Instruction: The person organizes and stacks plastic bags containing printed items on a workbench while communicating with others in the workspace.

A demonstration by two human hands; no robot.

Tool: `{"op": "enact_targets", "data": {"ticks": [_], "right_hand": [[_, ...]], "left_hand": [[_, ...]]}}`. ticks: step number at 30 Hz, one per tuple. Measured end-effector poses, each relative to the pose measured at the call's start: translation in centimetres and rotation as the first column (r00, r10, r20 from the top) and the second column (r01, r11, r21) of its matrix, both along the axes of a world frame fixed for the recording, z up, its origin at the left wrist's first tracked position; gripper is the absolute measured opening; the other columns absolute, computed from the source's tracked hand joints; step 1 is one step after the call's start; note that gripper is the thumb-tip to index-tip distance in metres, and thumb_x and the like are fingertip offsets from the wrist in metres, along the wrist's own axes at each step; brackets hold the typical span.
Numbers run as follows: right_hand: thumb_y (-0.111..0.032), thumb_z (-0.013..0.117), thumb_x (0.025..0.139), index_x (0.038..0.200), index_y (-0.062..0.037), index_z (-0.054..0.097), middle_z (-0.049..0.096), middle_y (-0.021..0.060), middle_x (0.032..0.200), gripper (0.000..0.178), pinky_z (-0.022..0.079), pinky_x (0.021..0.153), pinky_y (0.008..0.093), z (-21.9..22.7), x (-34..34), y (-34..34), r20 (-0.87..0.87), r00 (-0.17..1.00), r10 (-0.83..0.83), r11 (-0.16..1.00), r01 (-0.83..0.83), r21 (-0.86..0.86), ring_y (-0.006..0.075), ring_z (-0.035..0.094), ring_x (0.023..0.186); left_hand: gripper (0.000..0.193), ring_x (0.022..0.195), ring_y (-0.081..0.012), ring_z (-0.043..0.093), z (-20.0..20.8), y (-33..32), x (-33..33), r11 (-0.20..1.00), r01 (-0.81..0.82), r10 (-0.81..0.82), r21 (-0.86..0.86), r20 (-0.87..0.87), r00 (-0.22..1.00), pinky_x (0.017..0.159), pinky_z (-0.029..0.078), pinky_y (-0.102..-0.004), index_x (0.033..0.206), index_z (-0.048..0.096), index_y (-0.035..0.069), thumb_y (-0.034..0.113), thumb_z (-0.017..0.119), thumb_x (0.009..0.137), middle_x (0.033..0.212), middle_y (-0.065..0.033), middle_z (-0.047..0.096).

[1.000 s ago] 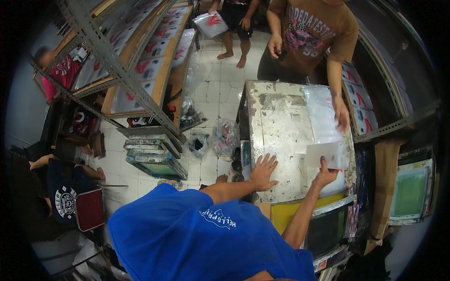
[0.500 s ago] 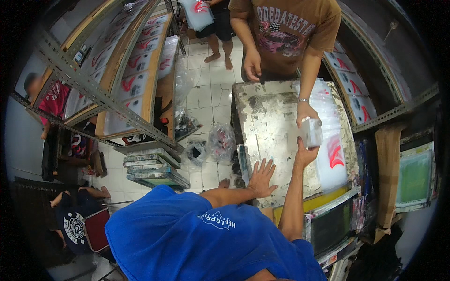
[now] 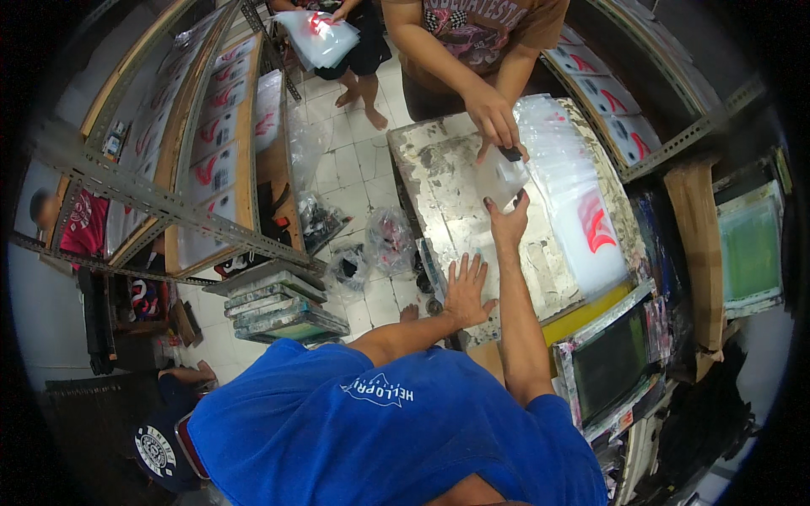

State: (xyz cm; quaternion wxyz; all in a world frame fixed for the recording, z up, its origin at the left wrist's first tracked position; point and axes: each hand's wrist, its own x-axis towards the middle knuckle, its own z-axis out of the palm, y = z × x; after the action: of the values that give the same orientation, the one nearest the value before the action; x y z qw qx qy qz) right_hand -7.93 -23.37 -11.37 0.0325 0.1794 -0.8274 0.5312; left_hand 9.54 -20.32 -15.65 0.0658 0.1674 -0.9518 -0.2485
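Note:
My left hand lies flat with fingers spread on the worn, paint-flaked metal tabletop. My right hand reaches forward, its fingers on the near end of a translucent plastic container. At the container's far end is a dark cap-like part, partly covered by a co-worker's hands, which grip that end from across the table. Right of the container, a row of overlapping clear plastic sheets with red printed shapes runs along the tabletop.
Racks holding printed sheets stand at left and right. Framed screens lean by the table's near right corner. More stacked frames and plastic bags sit on the tiled floor. Another person holds plastic sheets farther back.
The container and my right hand have moved left over the bare metal. The co-worker leans in, and a second hand has come onto the container. My left hand stays flat on the table.

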Motion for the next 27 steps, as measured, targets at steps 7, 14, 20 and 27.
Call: {"op": "enact_targets", "data": {"ticks": [7,14,20,27], "right_hand": [[-0.013,0.077,0.072,0.132,0.0024,0.042,0.051,0.0238,0.128,0.071,0.039,0.100,0.0420,-2.7,5.3,5.4,0.004,0.998,0.066,0.987,-0.066,0.145,0.0376,0.049,0.119],[-0.014,0.072,0.077,0.126,0.0029,0.049,0.055,0.0231,0.121,0.057,0.040,0.098,0.0420,-4.0,8.3,7.8,0.072,0.986,0.152,0.940,-0.167,0.297,0.0368,0.049,0.115],[-0.015,0.073,0.078,0.122,0.0032,0.053,0.059,0.0217,0.116,0.052,0.045,0.091,0.0399,-5.1,8.5,8.4,0.012,0.974,0.228,0.951,-0.225,0.213,0.0352,0.057,0.105],[-0.027,0.071,0.084,0.132,0.0003,0.044,0.057,0.0172,0.123,0.061,0.047,0.088,0.0395,-3.1,8.0,1.7,0.302,0.849,0.435,0.900,-0.403,-0.163,0.0262,0.058,0.105]], "left_hand": [[0.089,0.141,-0.0429,0.009,-0.8,0.0,0.0,1.000,0.013,-0.013,-0.003,-0.025,1.000,0.113,0.003,-0.0561,0.141,0.030,-0.005,0.047,0.060,0.076,0.150,-0.0252,0.021],[0.077,0.139,-0.0417,0.017,-0.3,0.0,0.1,0.999,-0.018,0.020,0.031,-0.068,0.997,0.112,0.008,-0.0557,0.136,0.039,-0.003,0.041,0.059,0.076,0.147,-0.0232,0.030],[0.024,0.103,-0.0230,0.058,-3.5,-7.7,0.5,0.761,-0.094,0.376,0.642,-0.318,0.870,0.087,0.046,-0.0341,0.091,0.066,0.002,0.015,0.074,0.072,0.112,-0.0107,0.062],[0.054,0.084,-0.0196,0.050,-3.3,-28.8,8.3,0.099,-0.033,0.984,0.995,-0.092,0.152,0.075,0.040,-0.0313,0.114,0.053,0.006,0.052,0.051,0.086,0.106,-0.0123,0.056]]}}
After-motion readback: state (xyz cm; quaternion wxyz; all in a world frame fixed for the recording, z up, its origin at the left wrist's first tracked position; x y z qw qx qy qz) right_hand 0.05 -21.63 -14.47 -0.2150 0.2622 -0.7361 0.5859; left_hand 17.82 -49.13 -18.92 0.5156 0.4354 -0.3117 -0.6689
